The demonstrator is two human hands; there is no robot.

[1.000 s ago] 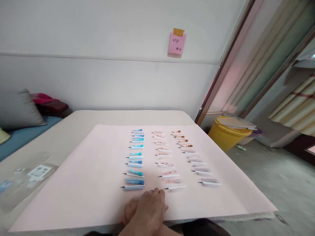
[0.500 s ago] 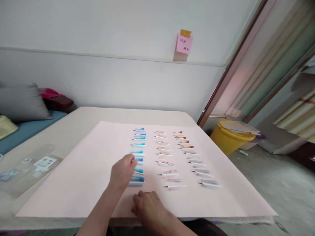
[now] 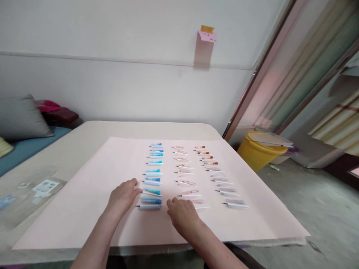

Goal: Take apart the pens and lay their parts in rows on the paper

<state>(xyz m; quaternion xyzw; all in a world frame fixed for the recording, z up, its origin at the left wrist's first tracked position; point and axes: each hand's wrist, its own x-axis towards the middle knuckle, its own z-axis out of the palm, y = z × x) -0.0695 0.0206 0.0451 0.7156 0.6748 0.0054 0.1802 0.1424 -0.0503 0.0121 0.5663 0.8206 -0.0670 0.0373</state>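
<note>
Three columns of small pens lie on a pale pink sheet, each beside a thin white pen refill with a dark tip. In the blue column, a teal pen [image 3: 152, 191] lies near its slightly slanted refill [image 3: 153, 194]. My left hand [image 3: 123, 193] is at that refill's left end, thumb and fingers closed by its tip. A darker blue pen [image 3: 151, 201] sits just nearer to me. My right hand [image 3: 183, 215] rests palm down between the blue and pink columns, fingers loosely bent and apart, holding nothing visible. It partly covers the nearest pink pen [image 3: 198, 201].
The pink sheet [image 3: 84, 209] covers much of the cream table [image 3: 92, 130]. Clear plastic bags [image 3: 46, 186] lie at the left. Brown-capped pens [image 3: 207, 157] and grey pens [image 3: 235, 201] form the right column. A yellow bin [image 3: 252, 153] stands beyond the right edge.
My left hand has drawn back left from over the blue pens, uncovering them and their refill tips. My right hand has moved right and forward, toward the pink column. The view has shifted slightly.
</note>
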